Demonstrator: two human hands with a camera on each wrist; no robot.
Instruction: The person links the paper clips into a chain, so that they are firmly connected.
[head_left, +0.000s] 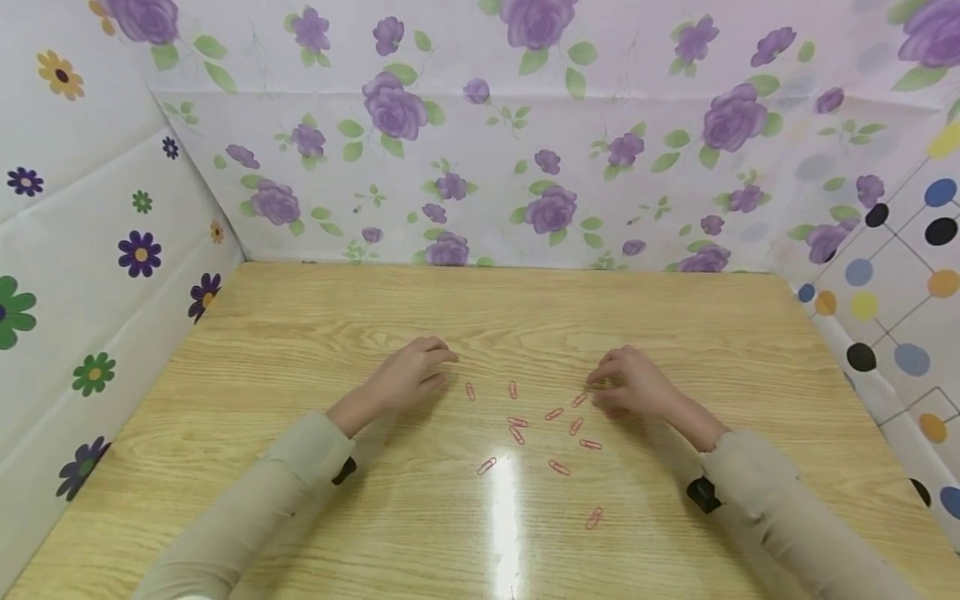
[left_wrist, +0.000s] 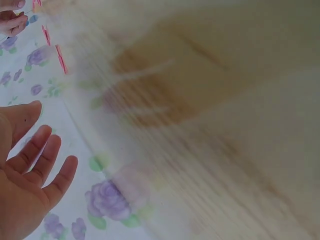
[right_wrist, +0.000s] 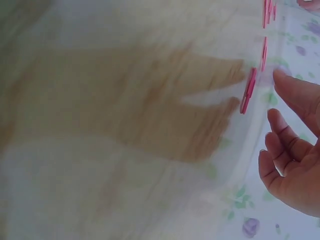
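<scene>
Several pink paper clips [head_left: 517, 422] lie scattered on the wooden table between my two hands. My left hand [head_left: 408, 372] hovers at the left of the group, fingers relaxed and holding nothing. Nearest to it is one upright-lying paper clip [head_left: 470, 392]. In the left wrist view the fingers of that hand are spread, apart from a paper clip [left_wrist: 61, 59]. On the right side my right hand [head_left: 633, 385] has loosely bent fingers and an empty palm. Its fingertips are close to a slanted paper clip [head_left: 579, 401]; the right wrist view shows a gap between them and a paper clip [right_wrist: 248, 91].
The wooden table [head_left: 300, 308] has a glossy surface with a bright reflection near the front. A flowered sheet [head_left: 480, 183] stands along the back edge, with patterned sheets at the left and right. One paper clip [head_left: 594, 518] lies nearer the front, away from the others.
</scene>
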